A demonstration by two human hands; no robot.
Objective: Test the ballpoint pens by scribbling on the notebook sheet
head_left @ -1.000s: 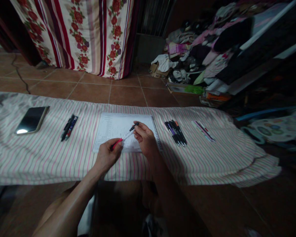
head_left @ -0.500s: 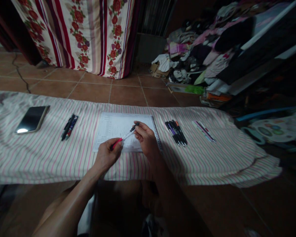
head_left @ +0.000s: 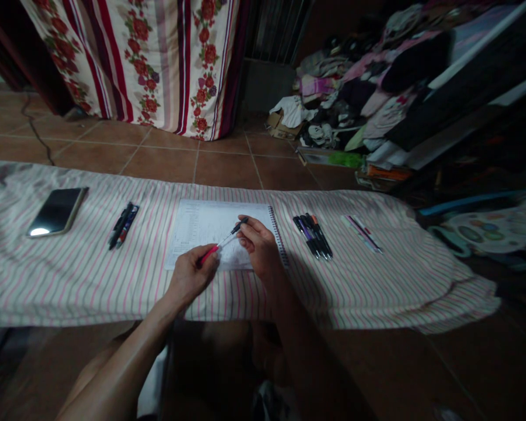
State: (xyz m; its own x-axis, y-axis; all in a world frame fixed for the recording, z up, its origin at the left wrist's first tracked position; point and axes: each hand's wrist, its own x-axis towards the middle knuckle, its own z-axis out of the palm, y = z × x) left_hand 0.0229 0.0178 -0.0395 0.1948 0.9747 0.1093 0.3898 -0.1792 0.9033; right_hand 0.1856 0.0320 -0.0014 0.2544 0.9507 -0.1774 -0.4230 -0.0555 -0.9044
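Observation:
Both my hands are over an open spiral notebook (head_left: 221,213) with printed or written pages. My left hand (head_left: 190,276) is closed around a pink pen barrel (head_left: 208,255), its fingers hiding part of it. Between finger and thumb, my right hand (head_left: 259,242) pinches a black pen part (head_left: 240,224), up and to the right of the barrel. A thin pale refill (head_left: 226,238) spans the gap between the two parts. Whether its lower end is inside the barrel is too small to tell.
On the striped cloth (head_left: 368,292), a phone (head_left: 58,211) and a few dark pens (head_left: 123,225) lie to the left. Several pens (head_left: 312,235) and some slim pale sticks (head_left: 362,233) lie to the right. Piled clothes (head_left: 346,99) stand beyond, beside a floral curtain (head_left: 166,64).
Almost nothing differs. The pink barrel has turned or shifted very slightly in my left hand; my right hand stays in the same place with the black part.

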